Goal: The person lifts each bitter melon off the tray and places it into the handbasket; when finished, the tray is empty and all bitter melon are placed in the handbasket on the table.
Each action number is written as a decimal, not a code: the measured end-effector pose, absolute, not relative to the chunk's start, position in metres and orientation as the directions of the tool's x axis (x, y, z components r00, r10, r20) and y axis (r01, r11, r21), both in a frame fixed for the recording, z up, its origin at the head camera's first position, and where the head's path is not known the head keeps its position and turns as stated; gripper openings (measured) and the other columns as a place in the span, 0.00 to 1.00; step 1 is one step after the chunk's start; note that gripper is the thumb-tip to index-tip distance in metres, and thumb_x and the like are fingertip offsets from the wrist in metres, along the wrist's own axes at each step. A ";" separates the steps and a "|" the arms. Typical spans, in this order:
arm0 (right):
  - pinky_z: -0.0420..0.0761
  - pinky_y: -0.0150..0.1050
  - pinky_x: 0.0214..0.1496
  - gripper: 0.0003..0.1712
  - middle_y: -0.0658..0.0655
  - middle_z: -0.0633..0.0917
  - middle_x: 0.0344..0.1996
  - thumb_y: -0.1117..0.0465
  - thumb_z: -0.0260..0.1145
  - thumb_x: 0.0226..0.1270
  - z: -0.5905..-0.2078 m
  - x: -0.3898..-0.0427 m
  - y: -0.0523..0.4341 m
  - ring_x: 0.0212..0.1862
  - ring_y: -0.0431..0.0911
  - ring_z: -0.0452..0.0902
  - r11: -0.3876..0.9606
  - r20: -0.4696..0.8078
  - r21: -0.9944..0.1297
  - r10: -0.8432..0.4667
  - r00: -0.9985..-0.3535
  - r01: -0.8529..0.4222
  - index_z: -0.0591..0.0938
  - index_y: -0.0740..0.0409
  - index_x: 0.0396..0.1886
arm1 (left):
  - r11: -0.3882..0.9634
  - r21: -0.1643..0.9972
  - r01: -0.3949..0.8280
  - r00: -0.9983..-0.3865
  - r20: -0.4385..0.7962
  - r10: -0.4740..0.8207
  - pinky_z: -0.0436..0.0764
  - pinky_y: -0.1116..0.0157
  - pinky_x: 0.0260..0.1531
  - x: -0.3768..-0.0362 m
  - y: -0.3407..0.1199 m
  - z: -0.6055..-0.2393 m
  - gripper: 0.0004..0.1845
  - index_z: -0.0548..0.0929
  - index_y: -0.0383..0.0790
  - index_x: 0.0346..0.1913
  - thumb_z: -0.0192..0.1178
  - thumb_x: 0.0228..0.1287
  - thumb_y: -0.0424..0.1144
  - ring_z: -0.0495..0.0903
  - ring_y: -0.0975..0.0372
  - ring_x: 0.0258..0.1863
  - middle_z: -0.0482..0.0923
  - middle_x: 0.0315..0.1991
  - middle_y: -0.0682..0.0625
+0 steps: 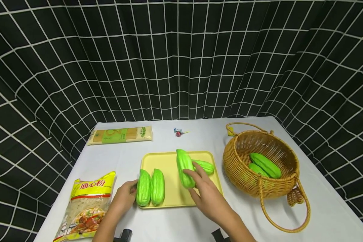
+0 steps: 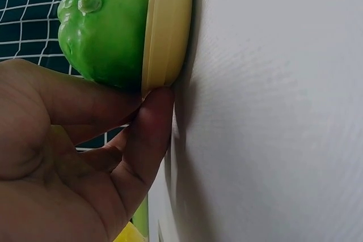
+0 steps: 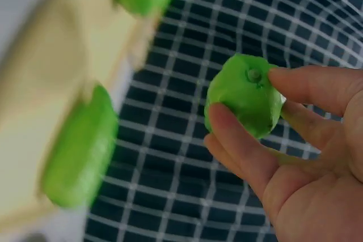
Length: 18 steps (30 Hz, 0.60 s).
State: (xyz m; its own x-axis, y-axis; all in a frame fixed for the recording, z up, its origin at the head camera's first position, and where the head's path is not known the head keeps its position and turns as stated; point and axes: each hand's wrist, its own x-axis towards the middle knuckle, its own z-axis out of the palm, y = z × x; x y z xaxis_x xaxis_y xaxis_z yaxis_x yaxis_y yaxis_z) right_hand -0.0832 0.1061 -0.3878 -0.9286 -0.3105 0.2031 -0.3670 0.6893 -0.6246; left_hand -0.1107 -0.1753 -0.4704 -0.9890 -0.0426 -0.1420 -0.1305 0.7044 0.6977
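My right hand (image 1: 207, 193) grips a green bitter melon (image 1: 184, 164) by its sides, held above the yellow tray (image 1: 175, 202); in the right wrist view its stem end (image 3: 253, 75) shows between thumb and fingers. A second bitter melon (image 1: 206, 166) lies at the tray's right, partly behind the held one. Two more, an outer bitter melon (image 1: 143, 190) and an inner bitter melon (image 1: 157, 188), lie side by side at the left. My left hand (image 1: 124, 198) pinches the tray's left rim (image 2: 165, 32) between thumb and finger, close to the outer melon (image 2: 108, 32).
On the right stands a wicker basket (image 1: 242, 183) with bitter melons (image 1: 265, 164) inside, its handle (image 1: 290, 230) folded down. A pasta bag (image 1: 87, 205) lies at front left, a noodle pack (image 1: 121, 135) at back left. A lollipop (image 1: 178, 133) lies behind the tray.
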 end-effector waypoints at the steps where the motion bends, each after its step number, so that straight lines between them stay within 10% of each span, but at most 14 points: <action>1: 0.82 0.40 0.52 0.33 0.61 0.59 0.74 0.71 0.68 0.60 -0.383 -0.083 0.112 0.61 0.55 0.75 0.688 0.237 -0.623 -0.286 -0.928 -0.371 0.73 0.51 0.65 | 0.706 0.697 -0.126 -0.990 -0.139 -0.040 0.78 0.48 0.50 -0.111 -0.175 -0.470 0.23 0.72 0.23 0.62 0.55 0.64 0.23 0.78 0.41 0.52 0.74 0.56 0.28; 18: 0.78 0.63 0.48 0.34 0.68 0.54 0.74 0.78 0.63 0.59 -0.354 -0.098 0.219 0.60 0.72 0.68 0.826 0.481 -0.521 0.078 -0.873 -0.213 0.70 0.63 0.67 | 0.708 0.694 -0.131 -0.989 -0.143 -0.042 0.78 0.48 0.50 -0.110 -0.175 -0.471 0.23 0.72 0.23 0.63 0.54 0.64 0.23 0.78 0.41 0.52 0.74 0.57 0.28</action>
